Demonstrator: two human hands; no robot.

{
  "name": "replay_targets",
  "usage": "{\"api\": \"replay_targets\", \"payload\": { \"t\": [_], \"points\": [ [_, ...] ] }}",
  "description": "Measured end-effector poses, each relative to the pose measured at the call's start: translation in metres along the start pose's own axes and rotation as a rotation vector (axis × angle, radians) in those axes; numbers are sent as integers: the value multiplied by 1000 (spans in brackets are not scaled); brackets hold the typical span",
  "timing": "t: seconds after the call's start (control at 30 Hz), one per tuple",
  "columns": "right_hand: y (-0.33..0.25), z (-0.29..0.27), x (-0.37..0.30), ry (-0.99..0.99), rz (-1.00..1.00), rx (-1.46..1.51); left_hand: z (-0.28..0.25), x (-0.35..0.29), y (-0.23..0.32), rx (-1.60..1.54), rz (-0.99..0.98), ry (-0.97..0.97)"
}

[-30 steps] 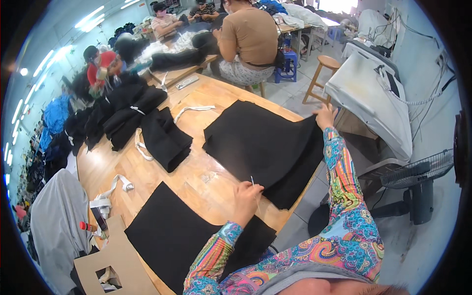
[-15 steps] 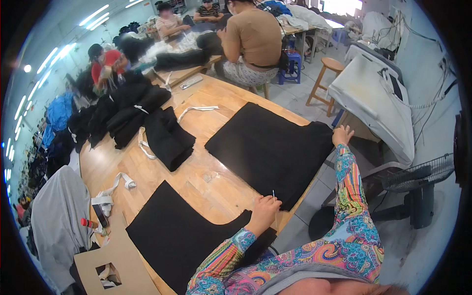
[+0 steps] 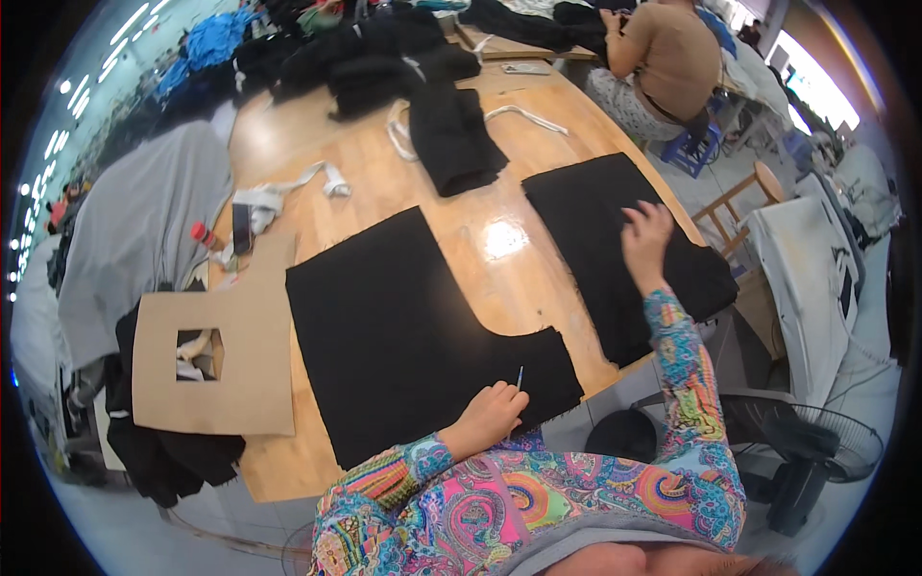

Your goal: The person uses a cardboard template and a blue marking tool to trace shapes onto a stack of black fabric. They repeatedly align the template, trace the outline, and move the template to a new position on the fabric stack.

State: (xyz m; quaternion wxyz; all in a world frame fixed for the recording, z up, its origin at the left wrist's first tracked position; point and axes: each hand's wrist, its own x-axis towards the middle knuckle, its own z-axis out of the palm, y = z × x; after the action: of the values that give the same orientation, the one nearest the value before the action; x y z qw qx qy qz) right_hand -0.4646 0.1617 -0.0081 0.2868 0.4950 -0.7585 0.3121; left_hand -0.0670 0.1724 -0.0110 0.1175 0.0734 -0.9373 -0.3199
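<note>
Two flat black fabric pieces lie on a wooden table [image 3: 499, 278]. My left hand [image 3: 492, 415] rests on the near edge of the left black fabric piece [image 3: 403, 317] and pinches a thin blue-tipped marking tool [image 3: 520, 377]. Further out, my right hand [image 3: 645, 238] lies flat, fingers spread, on the right black fabric piece [image 3: 615, 240]. Both forearms wear bright patterned sleeves.
A cardboard template with a square cut-out [image 3: 216, 350] lies at the left. A folded black cloth [image 3: 451, 134], white strips [image 3: 288, 192], a phone [image 3: 241, 228] and a red-capped bottle [image 3: 202, 235] sit further back. A seated person [image 3: 663, 58] works at the far right; a fan [image 3: 816, 451] stands below.
The view has swung left and closer over the table. My right hand moved from the fabric's far edge onto its middle. My left hand shifted to the left piece's near edge.
</note>
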Motion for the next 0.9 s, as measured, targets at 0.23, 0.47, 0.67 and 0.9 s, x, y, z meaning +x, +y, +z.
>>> {"api": "replay_targets", "payload": {
  "t": [0.23, 0.47, 0.67, 0.9],
  "points": [
    [-183, 104, 5, -390, -231, 609, 15, -2, 2, -212, -102, 64],
    [-251, 162, 18, -575, 165, 323, 2, -2, 7, -541, -236, 124],
    [-265, 172, 29, -664, 233, 198, -6, -2, 5, -664, -326, -53],
    [-267, 173, 30, -615, 280, 365, -11, -8, 0, -818, -323, 5]
  ]
}}
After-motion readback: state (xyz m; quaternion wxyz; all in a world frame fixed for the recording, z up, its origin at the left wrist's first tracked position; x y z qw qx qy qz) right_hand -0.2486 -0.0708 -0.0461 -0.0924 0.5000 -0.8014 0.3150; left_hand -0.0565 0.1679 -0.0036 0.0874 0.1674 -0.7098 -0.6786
